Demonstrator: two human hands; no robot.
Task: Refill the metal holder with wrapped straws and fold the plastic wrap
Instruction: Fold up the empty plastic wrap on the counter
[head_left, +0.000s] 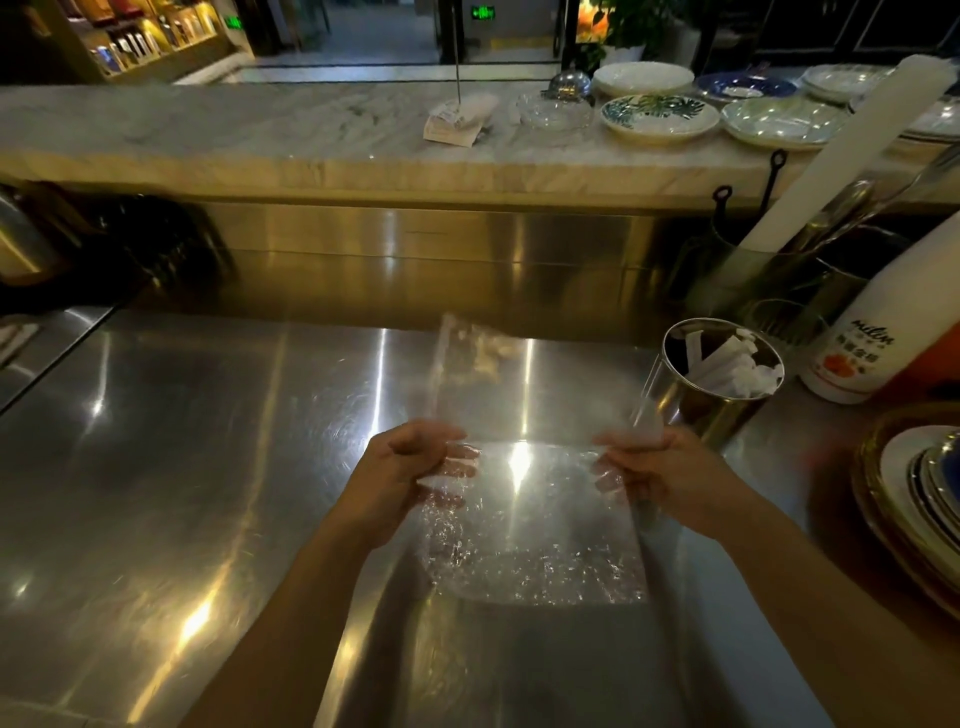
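Clear plastic wrap (530, 519) stretched above the steel bench (208, 467), pinched at both edges by left hand (415, 467) and right hand (654, 467); metal holder (717, 384) stocked alongside. Best folded edge to edge, kept taut.

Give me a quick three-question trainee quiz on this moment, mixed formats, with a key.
1. True or false: the metal holder already has wrapped straws in it.
2. Multiple choice: the plastic wrap is A) flat on the steel counter, B) held up between the left hand and the right hand, C) stuffed in the holder.
3. Fill in: the holder stands on the person's ____ side, beside the white bottle.

Key: 1 true; 2 B; 3 right.
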